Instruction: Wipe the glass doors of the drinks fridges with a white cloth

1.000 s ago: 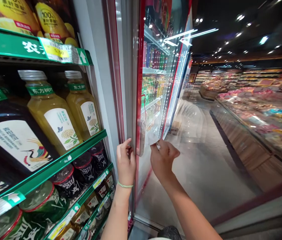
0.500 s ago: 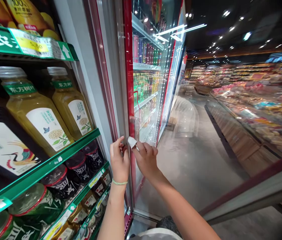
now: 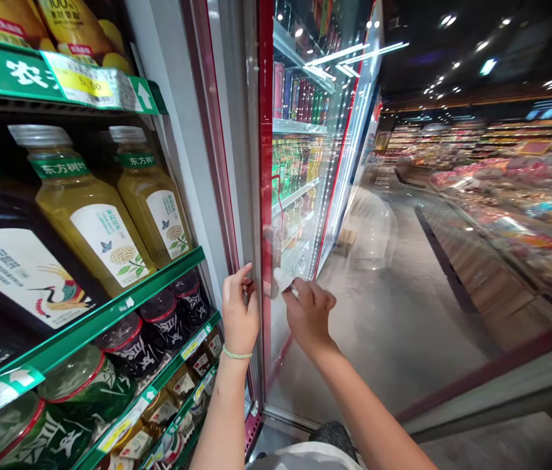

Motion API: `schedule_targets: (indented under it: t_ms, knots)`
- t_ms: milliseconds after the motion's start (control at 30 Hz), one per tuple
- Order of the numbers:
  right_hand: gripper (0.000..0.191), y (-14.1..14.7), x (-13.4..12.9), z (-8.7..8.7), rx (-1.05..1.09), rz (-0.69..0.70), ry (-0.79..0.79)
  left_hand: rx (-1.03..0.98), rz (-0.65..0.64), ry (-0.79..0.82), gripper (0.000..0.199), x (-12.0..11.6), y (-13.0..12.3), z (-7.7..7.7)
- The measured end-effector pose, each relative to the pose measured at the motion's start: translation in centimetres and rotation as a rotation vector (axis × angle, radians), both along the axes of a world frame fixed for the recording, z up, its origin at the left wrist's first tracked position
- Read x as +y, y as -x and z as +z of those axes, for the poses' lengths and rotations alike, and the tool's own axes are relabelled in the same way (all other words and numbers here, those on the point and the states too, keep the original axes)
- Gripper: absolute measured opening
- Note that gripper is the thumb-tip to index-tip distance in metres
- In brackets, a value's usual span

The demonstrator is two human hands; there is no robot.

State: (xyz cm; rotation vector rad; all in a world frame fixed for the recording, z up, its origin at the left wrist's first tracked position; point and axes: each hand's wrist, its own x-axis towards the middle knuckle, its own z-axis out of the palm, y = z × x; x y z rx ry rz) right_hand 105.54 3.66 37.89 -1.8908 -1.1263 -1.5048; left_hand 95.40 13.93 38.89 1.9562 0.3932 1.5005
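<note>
My right hand (image 3: 309,316) pinches a crumpled white tissue (image 3: 283,279) between thumb and fingers, against or just in front of the red-edged glass door (image 3: 266,196). My left hand (image 3: 240,313), with a pale green band (image 3: 236,353) at the wrist, is raised at the grey inner edge of the door frame (image 3: 251,196). Its fingers are loosely bent with the thumb apart, and nothing shows between them. Whether its fingertips press on the frame I cannot tell. A clear handle (image 3: 272,261) shows through the glass beside the tissue.
Shelves on the left hold large tea bottles (image 3: 104,222) and several smaller dark bottles (image 3: 158,320) behind green shelf strips (image 3: 123,303). A lit drinks cooler (image 3: 300,143) stands beyond the glass. Grey floor (image 3: 354,326) runs alongside a wooden display (image 3: 501,274) heaped with packaged goods.
The tissue and my right hand have moved slightly right, away from my left hand, widening the gap between them. The whole view has shifted a little; my left hand keeps its pose.
</note>
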Motion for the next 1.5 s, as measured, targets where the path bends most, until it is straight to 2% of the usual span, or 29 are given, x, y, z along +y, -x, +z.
schedule_targets:
  t_ms: [100,233,400,433,567,600,733,800,967,1067,1167,1333,1500]
  knots:
    - [0.019,-0.2,0.2,0.1,-0.023,-0.011,-0.059,-0.007,0.014,-0.002,0.042,-0.1,-0.1,0.0]
    - [0.021,-0.2,0.1,-0.7,-0.042,0.031,0.081,-0.012,0.015,-0.016,0.042,0.0,-0.1,0.0]
    - [0.022,-0.6,0.2,-0.6,-0.017,-0.055,-0.147,-0.008,0.022,-0.027,0.044,0.0,-0.3,-0.1]
    - [0.021,-0.5,0.3,-0.5,-0.023,-0.054,-0.133,-0.015,0.028,-0.028,0.045,0.0,-0.3,-0.1]
    - [0.016,-0.2,0.4,-1.2,-0.057,0.015,0.087,-0.016,0.043,-0.037,0.044,-0.1,-0.3,0.0]
    - [0.017,-0.2,0.2,-1.4,-0.062,0.021,0.093,-0.009,0.037,-0.039,0.044,0.0,-0.3,0.0]
    - [0.024,-0.3,-0.2,-1.5,-0.057,-0.051,-0.104,-0.002,0.006,-0.037,0.045,-0.1,-0.1,-0.1]
    - [0.022,-0.1,0.0,-1.0,-0.03,-0.075,-0.133,-0.007,0.007,-0.033,0.046,-0.1,-0.1,-0.2]
    - [0.016,0.6,-0.3,-1.3,0.013,-0.014,0.108,0.009,0.005,-0.055,0.047,0.0,0.1,-0.3]
    - [0.02,0.5,-0.8,-1.5,0.018,-0.029,0.049,0.016,-0.01,-0.059,0.047,0.2,0.1,-0.5]
    - [0.02,0.5,-0.2,-0.9,0.041,-0.054,-0.044,0.011,-0.012,-0.052,0.048,0.2,0.1,-0.6]
    - [0.018,1.2,0.6,-1.4,0.008,-0.004,0.146,0.016,0.002,-0.081,0.05,0.4,0.2,-0.6]
    - [0.026,0.5,-0.9,-1.8,0.05,-0.1,-0.036,0.025,0.008,-0.1,0.049,0.5,0.1,-0.6]
